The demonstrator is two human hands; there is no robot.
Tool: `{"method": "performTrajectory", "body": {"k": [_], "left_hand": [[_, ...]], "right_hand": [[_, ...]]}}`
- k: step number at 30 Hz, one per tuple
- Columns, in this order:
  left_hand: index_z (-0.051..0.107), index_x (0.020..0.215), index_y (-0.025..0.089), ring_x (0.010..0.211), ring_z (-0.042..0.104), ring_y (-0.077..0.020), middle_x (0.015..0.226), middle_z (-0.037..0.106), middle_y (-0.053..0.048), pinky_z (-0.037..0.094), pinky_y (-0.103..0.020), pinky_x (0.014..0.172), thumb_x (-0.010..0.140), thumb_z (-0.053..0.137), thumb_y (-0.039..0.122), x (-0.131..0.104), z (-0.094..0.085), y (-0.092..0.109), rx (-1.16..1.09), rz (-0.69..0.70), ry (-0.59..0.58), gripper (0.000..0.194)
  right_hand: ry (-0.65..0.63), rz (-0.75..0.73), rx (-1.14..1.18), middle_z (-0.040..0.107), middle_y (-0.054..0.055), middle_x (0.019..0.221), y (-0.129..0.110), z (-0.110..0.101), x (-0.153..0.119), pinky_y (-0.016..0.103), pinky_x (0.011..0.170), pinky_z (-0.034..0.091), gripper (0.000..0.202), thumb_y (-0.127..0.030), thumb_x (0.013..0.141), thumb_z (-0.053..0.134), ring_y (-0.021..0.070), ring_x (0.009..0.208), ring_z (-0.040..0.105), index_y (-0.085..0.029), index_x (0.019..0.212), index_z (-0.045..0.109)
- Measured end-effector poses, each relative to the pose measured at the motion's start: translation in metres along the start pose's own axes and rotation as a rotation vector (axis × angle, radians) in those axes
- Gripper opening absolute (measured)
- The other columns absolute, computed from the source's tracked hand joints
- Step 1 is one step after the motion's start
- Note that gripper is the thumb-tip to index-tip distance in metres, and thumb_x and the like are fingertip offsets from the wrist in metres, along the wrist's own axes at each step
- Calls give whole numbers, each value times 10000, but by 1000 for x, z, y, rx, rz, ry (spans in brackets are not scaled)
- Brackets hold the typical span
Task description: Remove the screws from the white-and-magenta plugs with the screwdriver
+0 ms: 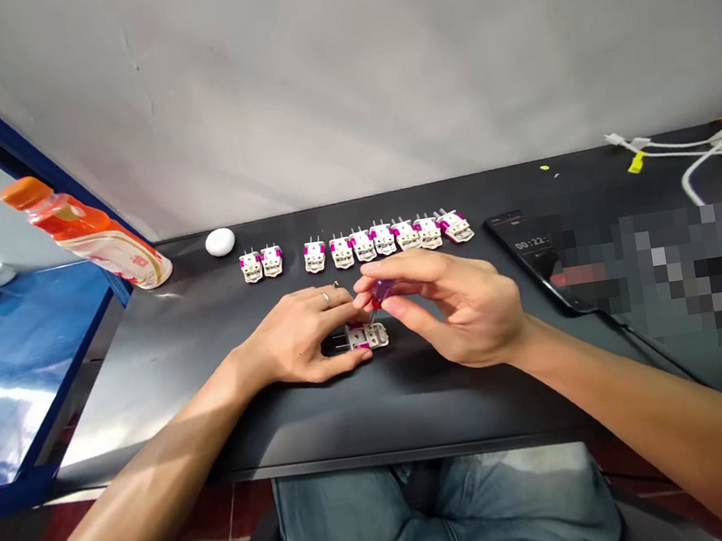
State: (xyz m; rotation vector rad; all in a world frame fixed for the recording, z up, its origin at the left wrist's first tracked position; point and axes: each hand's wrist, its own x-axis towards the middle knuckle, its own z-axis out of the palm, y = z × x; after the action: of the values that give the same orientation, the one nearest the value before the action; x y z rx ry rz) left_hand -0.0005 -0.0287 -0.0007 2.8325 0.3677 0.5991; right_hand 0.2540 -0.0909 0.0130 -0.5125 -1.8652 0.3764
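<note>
A small white and purple plug [366, 337] lies flat on the dark table, its metal prongs toward my left palm. My left hand [307, 336] rests on the table with thumb and index finger gripping the plug's sides; a ring is on one finger. Between the fingertips of my right hand [456, 302] is a small screwdriver [383, 291] with a translucent purple and red handle. Its thin shaft points down at the plug; whether the tip sits in a screw is too small to tell. Behind my hands stand similar plugs [383, 239] in a row, prongs toward the wall.
An orange drink bottle [94, 236] and a white egg-shaped object [220, 242] are at the back left. To the right lies a phone [538, 259] showing a timer, with a cable attached. White cables [672, 148] lie at the far right, near a blurred patch. A grey wall borders the table.
</note>
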Motion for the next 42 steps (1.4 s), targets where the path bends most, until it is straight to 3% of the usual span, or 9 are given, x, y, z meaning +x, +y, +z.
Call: {"method": "performTrajectory", "body": {"k": [2, 6, 11, 16, 21, 34, 40, 42], "left_hand": [[775, 1272, 189, 1007, 795, -269, 1128, 819, -116, 619, -355, 900, 1122, 682, 531, 0, 0, 0, -4, -4, -2, 386], [782, 1232, 193, 1004, 796, -260, 1115, 823, -109, 612, -341, 881, 1134, 664, 525, 0, -1, 1, -29, -15, -16, 366], [778, 1289, 188, 1019, 798, -271, 1130, 826, -117, 623, -362, 908, 1127, 661, 545, 0, -1, 0, -9, -24, -28, 408], [781, 1263, 181, 1051, 811, -271, 1200, 841, -122, 621, -359, 917, 1141, 660, 514, 1, -3, 1, -44, -16, -28, 375], [779, 1293, 187, 1060, 818, -283, 1187, 840, -125, 627, -373, 931, 1126, 670, 529, 0, 0, 0, -17, -12, -21, 396], [770, 1298, 182, 1043, 811, -280, 1162, 829, -123, 623, -366, 927, 1123, 674, 532, 0, 0, 0, -1, -9, -18, 403], [781, 1248, 185, 1018, 806, -265, 1144, 828, -113, 616, -346, 899, 1129, 678, 504, 1, -2, 1, -26, -6, -12, 356], [784, 1259, 190, 1016, 800, -269, 1135, 825, -112, 616, -354, 898, 1128, 670, 521, 0, -2, 1, -16, -16, -25, 373]], "right_hand": [[-11, -7, 2, 861, 113, 1306, 0, 0, 0, 383, 944, 783, 547, -31, 1058, 699, 226, 1140, 871, -250, 1558, 734], [32, -119, -122, 875, 68, 1184, 1, 0, 2, 338, 884, 770, 495, -83, 1002, 848, 197, 1001, 863, -270, 1458, 802], [10, -41, -17, 883, 91, 1250, 1, 0, 2, 361, 971, 770, 533, -6, 1055, 672, 205, 1124, 876, -233, 1531, 751], [19, -128, -137, 885, 59, 1185, 0, -2, 5, 302, 880, 763, 474, -38, 1010, 818, 177, 1026, 866, -274, 1422, 820], [50, -17, -22, 901, 68, 1268, -1, 2, -1, 336, 931, 791, 584, 2, 1051, 708, 193, 1057, 894, -280, 1561, 741], [22, 84, 73, 875, 94, 1313, -2, 1, -5, 342, 948, 793, 513, -14, 1079, 653, 196, 1110, 887, -254, 1521, 751], [56, -104, -143, 894, 54, 1168, -1, -2, 4, 343, 892, 781, 445, -85, 996, 854, 208, 1020, 877, -297, 1387, 842], [61, -82, -130, 899, 54, 1182, -2, -2, 4, 329, 886, 780, 488, -56, 1020, 804, 194, 996, 879, -299, 1442, 819]]}}
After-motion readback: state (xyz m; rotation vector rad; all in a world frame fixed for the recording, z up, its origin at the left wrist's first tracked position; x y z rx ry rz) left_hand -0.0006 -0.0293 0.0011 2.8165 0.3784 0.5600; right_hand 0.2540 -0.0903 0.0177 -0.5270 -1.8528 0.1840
